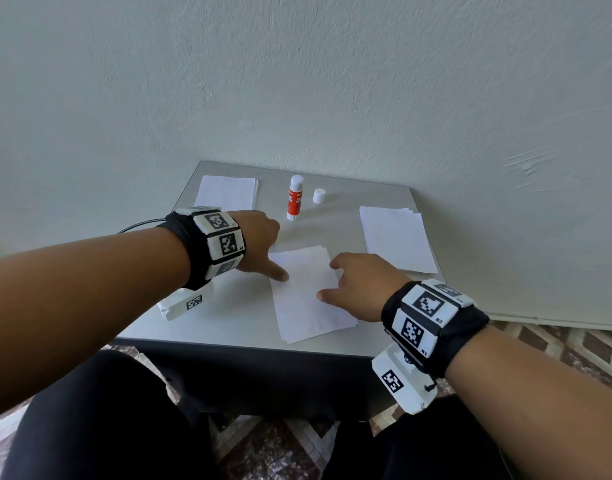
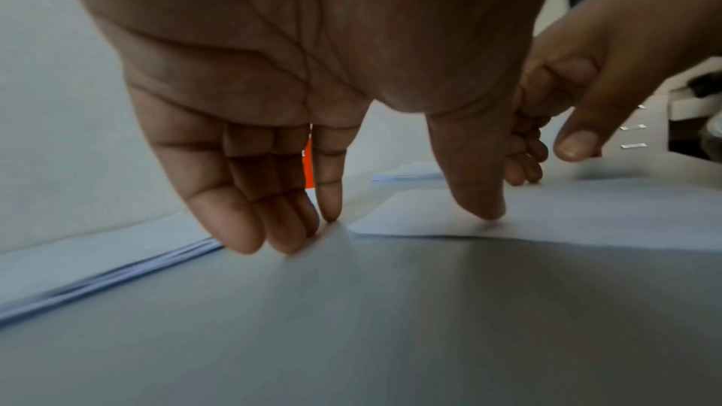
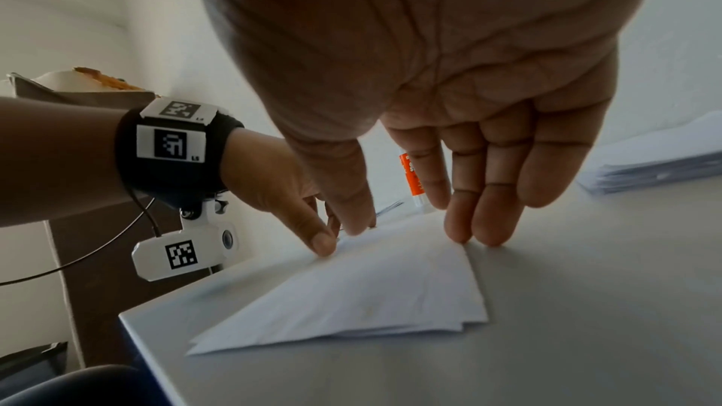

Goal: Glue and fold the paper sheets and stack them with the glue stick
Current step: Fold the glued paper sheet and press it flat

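Note:
A white folded paper sheet (image 1: 309, 296) lies at the table's middle, near the front edge. My left hand (image 1: 263, 247) is at its far left corner, fingers straight, thumb tip pressing the sheet (image 2: 586, 212) while the other fingertips (image 2: 297, 236) touch the table beside it. My right hand (image 1: 358, 282) rests on the sheet's right side with straight fingers (image 3: 480, 227) at its far edge (image 3: 371, 289) and the thumb on top. The orange and white glue stick (image 1: 294, 199) stands upright behind, its white cap (image 1: 319, 196) off beside it.
A stack of white sheets (image 1: 228, 192) lies at the grey table's (image 1: 228, 327) back left, another stack (image 1: 396, 237) at the right. A pale wall rises right behind the table. Patterned floor and my dark-clad legs are below the front edge.

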